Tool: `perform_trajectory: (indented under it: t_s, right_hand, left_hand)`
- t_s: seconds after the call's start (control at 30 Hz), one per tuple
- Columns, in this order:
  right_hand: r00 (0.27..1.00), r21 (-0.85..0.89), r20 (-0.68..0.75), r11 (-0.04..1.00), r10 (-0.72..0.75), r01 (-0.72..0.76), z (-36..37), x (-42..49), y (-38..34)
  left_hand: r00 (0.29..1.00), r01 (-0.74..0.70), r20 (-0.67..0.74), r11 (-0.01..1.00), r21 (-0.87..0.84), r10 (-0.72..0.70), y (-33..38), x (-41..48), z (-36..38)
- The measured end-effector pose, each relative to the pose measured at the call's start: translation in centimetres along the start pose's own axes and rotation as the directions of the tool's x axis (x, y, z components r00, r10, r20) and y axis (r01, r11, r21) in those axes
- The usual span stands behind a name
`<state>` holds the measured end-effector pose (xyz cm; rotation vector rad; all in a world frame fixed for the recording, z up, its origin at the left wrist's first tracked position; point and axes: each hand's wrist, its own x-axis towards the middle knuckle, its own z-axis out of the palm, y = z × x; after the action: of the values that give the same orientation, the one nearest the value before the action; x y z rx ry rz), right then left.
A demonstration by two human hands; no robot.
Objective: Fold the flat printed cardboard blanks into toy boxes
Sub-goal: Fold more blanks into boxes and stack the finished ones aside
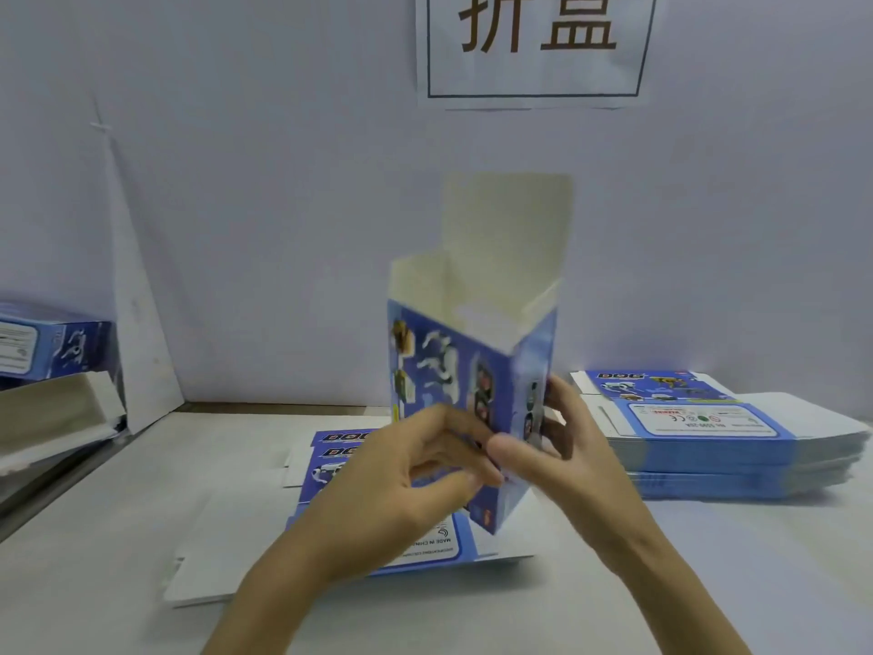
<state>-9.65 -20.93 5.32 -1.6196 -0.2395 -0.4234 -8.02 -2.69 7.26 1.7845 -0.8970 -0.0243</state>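
- At the far left edge, folded boxes (52,347) lie piled, so I judge part of the job is already done.
- On the table (118,536) right in front of me lie a few loose blanks (345,446), flat and unfolded, partly hidden under my wrists.
- My left hand (406,470) is raised off the table. Its fingers are curled onto the lower front panel of the box, gripping it.
- The box (472,371) stands upright in the air between my hands, above the loose blanks, and is opened out into a square tube. Its top is open: the tall lid flap and the side flaps point up, with the white inside showing. My hands hide the bottom end, so I cannot tell whether it is tucked.
- My right hand (567,446) grips the same box from the right, with the thumb on the near corner and the fingers wrapped behind the side panel.
- At the right, a thick stack of blanks (708,432) waits on the table. By my reckoning, most of the work lies ahead.
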Motion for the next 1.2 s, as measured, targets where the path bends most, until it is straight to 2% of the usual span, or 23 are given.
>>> perform_trajectory:
  t_s: [0.07, 0.2, 0.3, 0.4, 0.5, 0.63, 0.7, 0.8, 0.87, 0.9, 1.0, 1.03, 1.07, 1.13, 1.2]
  right_hand:
    - [1.0, -0.096, 0.012, 0.995, -0.014, 0.015, -0.2, 0.0, 0.6]
    - [1.0, -0.039, -0.02, 0.999, -0.005, 0.004, -0.7, 0.4, 2.1]
    - [0.998, -0.051, -0.061, 0.999, 0.009, -0.012, -0.9, 0.5, 2.2]
    - [0.992, -0.124, -0.118, 0.992, -0.048, 0.033, -0.7, 0.4, 1.7]
    - [0.987, -0.27, -0.122, 0.96, -0.106, 0.07, 0.1, 0.1, 1.3]
    - [0.968, -0.441, -0.071, 0.878, -0.24, 0.185, 1.4, -0.6, 0.7]
    - [0.952, -0.507, -0.064, 0.831, -0.3, 0.228, 2.2, -0.8, 0.6]
    - [0.917, -0.629, -0.122, 0.744, -0.381, 0.225, 3.0, -0.9, 0.7]
    - [0.924, -0.583, -0.136, 0.783, -0.357, 0.216, 2.6, -0.8, 0.7]
    - [0.938, -0.52, -0.11, 0.823, -0.329, 0.228, 2.1, -0.7, 0.7]
    - [0.97, -0.27, 0.067, 0.932, -0.232, 0.241, 0.5, -0.6, 0.4]
    - [0.967, -0.196, 0.111, 0.949, -0.228, 0.246, 0.0, -0.4, 0.3]
    - [0.965, -0.138, 0.138, 0.961, -0.223, 0.241, -0.4, -0.3, 0.3]
    - [0.967, -0.046, 0.172, 0.979, -0.187, 0.197, -0.9, -0.4, 0.4]
    - [0.973, 0.074, 0.193, 0.991, -0.127, 0.115, -1.3, -0.5, 0.3]
  left_hand:
    - [0.998, 0.027, -0.065, 0.997, 0.073, -0.022, -0.4, 0.2, 0.2]
    - [0.966, 0.038, -0.257, 0.976, 0.213, 0.018, -0.9, 0.3, -1.1]
    - [0.893, 0.021, -0.44, 0.965, 0.261, 0.099, -1.3, 0.4, -2.4]
    - [0.842, 0.092, -0.536, 0.961, 0.262, 0.066, -2.1, 0.6, -2.9]
    - [0.874, 0.142, -0.485, 0.944, 0.298, 0.021, -2.6, 0.8, -2.5]
    - [0.912, 0.12, -0.409, 0.944, 0.308, 0.018, -2.8, 0.9, -1.8]
    - [0.94, 0.072, -0.341, 0.954, 0.291, 0.033, -2.6, 0.8, -1.5]
    - [0.98, -0.043, -0.182, 0.983, 0.176, 0.076, -1.6, 0.4, -1.4]
    - [0.978, -0.08, -0.183, 0.988, 0.134, 0.104, -0.9, 0.3, -1.7]
    - [0.96, -0.095, -0.249, 0.984, 0.152, 0.132, -0.8, 0.2, -1.8]
    - [0.811, -0.083, -0.547, 0.966, 0.246, 0.209, -0.8, 0.3, -2.3]
    - [0.767, -0.063, -0.61, 0.969, 0.238, 0.2, -0.8, 0.3, -2.5]
    - [0.753, -0.041, -0.64, 0.981, 0.192, 0.157, -0.9, 0.3, -2.6]
    - [0.777, 0.035, -0.629, 0.997, 0.068, 0.016, -0.9, 0.4, -2.6]
    - [0.83, 0.094, -0.549, 0.995, -0.027, -0.093, -0.9, 0.6, -2.2]
